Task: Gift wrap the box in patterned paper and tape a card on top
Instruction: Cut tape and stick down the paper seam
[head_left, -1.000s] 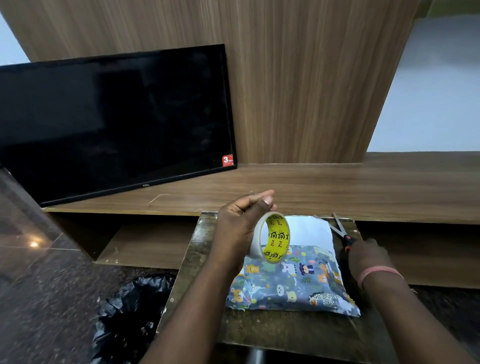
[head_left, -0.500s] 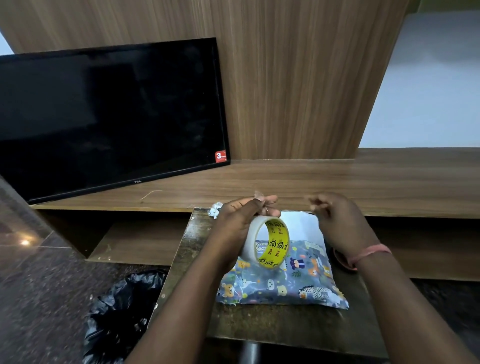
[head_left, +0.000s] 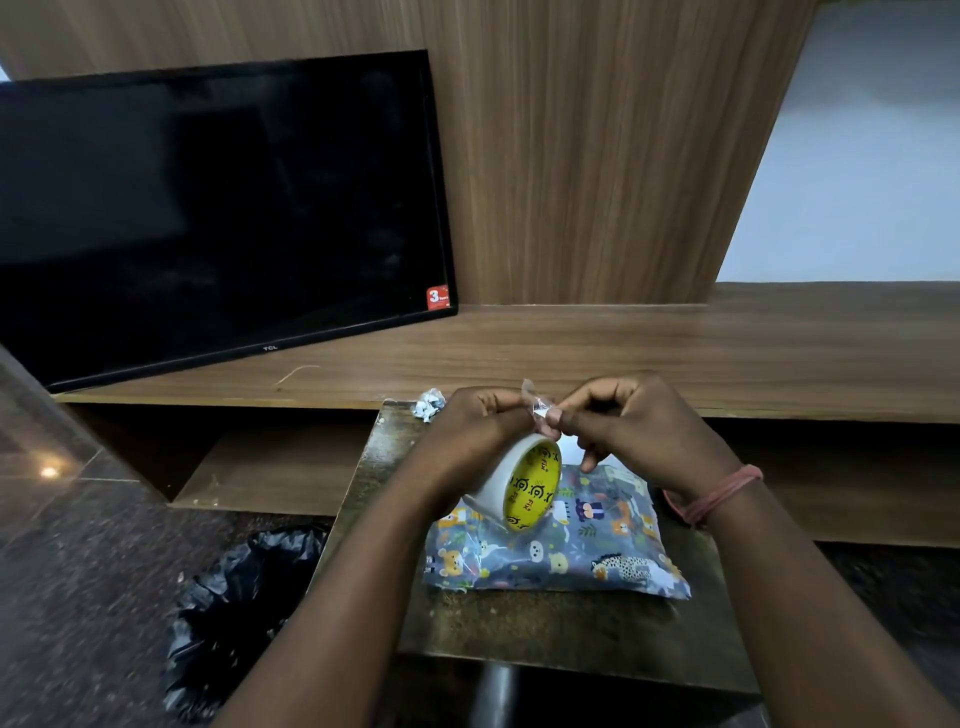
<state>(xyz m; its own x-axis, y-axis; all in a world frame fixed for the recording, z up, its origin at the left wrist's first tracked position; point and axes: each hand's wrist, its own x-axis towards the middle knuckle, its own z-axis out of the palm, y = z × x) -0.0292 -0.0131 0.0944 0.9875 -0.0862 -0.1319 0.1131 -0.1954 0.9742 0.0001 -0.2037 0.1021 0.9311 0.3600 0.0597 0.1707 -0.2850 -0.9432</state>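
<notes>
A box wrapped in grey paper with cartoon animals lies on a small dark table. Above its far left part my left hand grips a roll of clear tape with a yellow printed core. My right hand pinches the loose, crumpled end of the tape just above the roll. Both hands hide the far edge of the box. No card can be made out.
A crumpled scrap of paper lies at the table's far left corner. A black television leans on the wooden shelf behind. A black rubbish bag sits on the floor to the left of the table.
My right hand left the scissors at the table's right side, rose and came across to the roll, where it now pinches the tape end. My left hand lowered the roll slightly.
</notes>
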